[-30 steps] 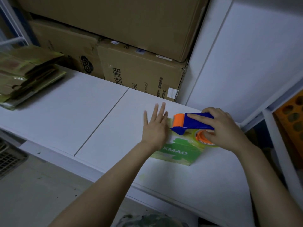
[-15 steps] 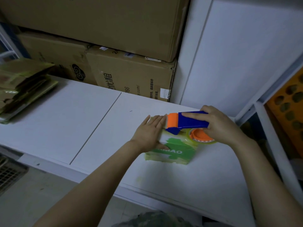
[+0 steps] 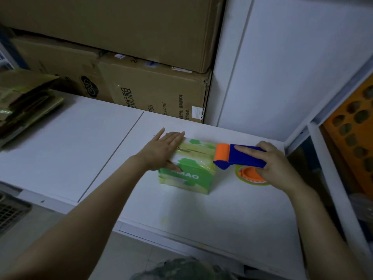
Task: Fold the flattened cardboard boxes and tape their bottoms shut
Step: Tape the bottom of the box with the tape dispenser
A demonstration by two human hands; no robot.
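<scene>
A small green and white printed box [image 3: 191, 174] stands folded on the white table [image 3: 60, 150], its flap side facing up. My left hand [image 3: 163, 150] lies flat against the box's left end and top, fingers stretched out. My right hand [image 3: 276, 166] grips a blue tape dispenser [image 3: 242, 158] with an orange roller and an orange-cored tape roll. The roller rests at the right end of the box's top, and a shiny strip of clear tape runs along the top seam.
Large brown cartons [image 3: 153, 91] are stacked at the back of the table. A pile of flattened green boxes [image 3: 22, 102] lies at the far left. A white wall panel [image 3: 282, 67] and an orange perforated crate [image 3: 355, 134] stand to the right.
The dispenser has travelled from the box's left side to its right end, laying tape over the top. My left hand went from lying flat on the table to pressing the box's left end.
</scene>
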